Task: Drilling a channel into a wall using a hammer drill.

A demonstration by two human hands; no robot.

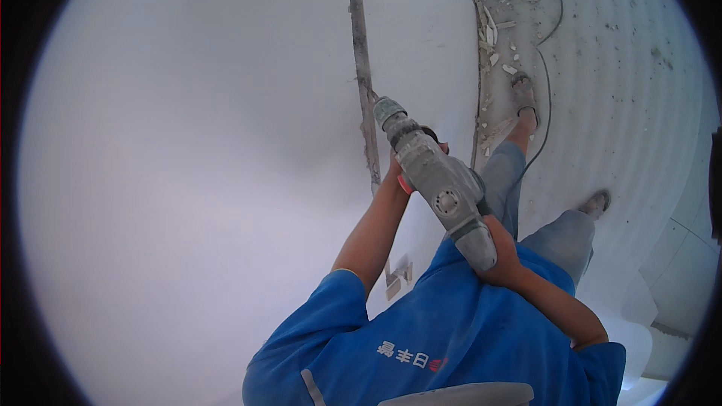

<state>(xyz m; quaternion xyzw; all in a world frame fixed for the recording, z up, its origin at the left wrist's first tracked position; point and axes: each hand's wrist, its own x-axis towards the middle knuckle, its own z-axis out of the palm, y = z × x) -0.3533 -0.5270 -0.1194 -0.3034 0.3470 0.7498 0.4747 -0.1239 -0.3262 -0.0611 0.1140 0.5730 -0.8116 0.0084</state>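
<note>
Both of my hands hold a dusty grey rotary hammer drill point(440, 180) slantwise in front of my body. My left hand point(396, 166) is closed around its front part, just behind the chuck; the drill's body hides most of those fingers. My right hand point(502, 254) is wrapped round the rear handle, with the fingers partly behind the housing. The chuck points up and to the left, at a narrow rough groove point(359, 37) cut in the white wall point(188, 143). A short bit of dark metal shows at the groove's edge; its tip is hard to make out.
Chips of broken plaster point(490, 34) lie along the foot of the wall. A thin dark cable point(550, 83) runs across the ribbed, pale floor covering point(617, 90), close to my foot point(524, 94). Low on the wall is a small box-like cutout point(398, 280).
</note>
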